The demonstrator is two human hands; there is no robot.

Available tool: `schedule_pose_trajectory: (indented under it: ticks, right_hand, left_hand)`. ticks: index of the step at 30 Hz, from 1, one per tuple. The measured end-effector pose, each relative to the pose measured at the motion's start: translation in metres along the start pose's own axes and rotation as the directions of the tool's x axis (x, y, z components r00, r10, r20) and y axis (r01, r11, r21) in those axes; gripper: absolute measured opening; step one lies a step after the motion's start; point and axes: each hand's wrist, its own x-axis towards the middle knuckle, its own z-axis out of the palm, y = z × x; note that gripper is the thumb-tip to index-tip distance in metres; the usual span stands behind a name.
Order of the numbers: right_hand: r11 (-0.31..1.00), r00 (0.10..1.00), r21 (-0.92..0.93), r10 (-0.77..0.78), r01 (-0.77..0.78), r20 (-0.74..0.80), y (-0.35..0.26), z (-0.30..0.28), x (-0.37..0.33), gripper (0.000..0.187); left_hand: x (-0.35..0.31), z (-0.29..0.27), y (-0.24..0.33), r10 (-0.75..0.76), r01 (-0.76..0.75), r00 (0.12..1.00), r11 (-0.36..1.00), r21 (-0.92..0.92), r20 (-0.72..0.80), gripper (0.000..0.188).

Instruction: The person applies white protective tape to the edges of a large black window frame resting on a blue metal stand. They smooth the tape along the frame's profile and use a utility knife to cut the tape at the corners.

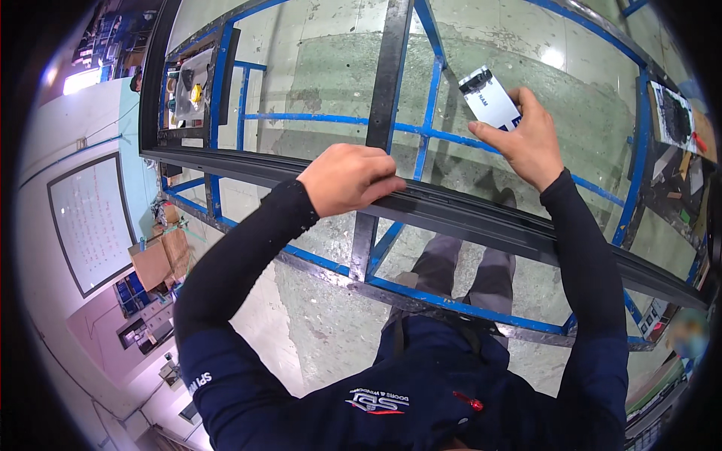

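My right hand (530,139) holds a small white box (492,109) with dark blue print, thumb on its near side and fingers on the right. Black small parts (475,81) show at the box's far end; their kind is too small to tell. My left hand (350,180) is closed over a long dark grey metal profile (474,218), fingers curled and fingertips at its upper edge. Whatever those fingers may pinch is hidden. The profile runs across in front of me, joined at the left to another dark profile (154,83).
A blue steel frame stand (316,119) with a dark crossbar (391,75) carries the profile. At the left sits a plastic bin (194,83) with a yellow item. Loose scraps and a tray of black pieces (671,116) lie at the right. A whiteboard (90,218) hangs at far left.
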Motion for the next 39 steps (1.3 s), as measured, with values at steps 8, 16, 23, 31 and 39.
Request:
schedule_pose_trajectory:
  ticks: [8, 16, 23, 31, 39]
  right_hand:
    - [0.998, 0.996, 0.008, 0.067, -0.067, -0.055, 0.011, -0.007, 0.001, 0.08]
    - [0.999, 1.0, -0.038, 0.022, -0.021, 0.022, 0.015, -0.005, -0.003, 0.079]
    - [1.0, 0.999, 0.005, 0.025, -0.025, 0.042, 0.015, -0.011, -0.003, 0.088]
    - [1.0, 1.0, 0.031, 0.001, -0.002, 0.019, 0.013, -0.014, -0.006, 0.08]
    - [1.0, 1.0, 0.018, -0.009, 0.009, 0.013, 0.009, -0.013, -0.003, 0.081]
  left_hand:
    - [-0.024, 0.026, 0.038, 0.021, -0.016, 0.999, 0.981, 0.195, -0.024, 0.037]
    - [-0.038, 0.055, 0.068, -0.078, 0.13, 0.965, 0.971, 0.198, -0.251, 0.044]
    - [-0.072, 0.044, 0.029, -0.249, 0.356, 0.901, 0.892, 0.278, -0.356, 0.046]
    - [-0.113, 0.005, -0.011, -0.36, 0.486, 0.864, 0.78, 0.394, -0.353, 0.038]
    - [-0.079, 0.019, 0.025, -0.322, 0.393, 0.915, 0.85, 0.352, -0.245, 0.035]
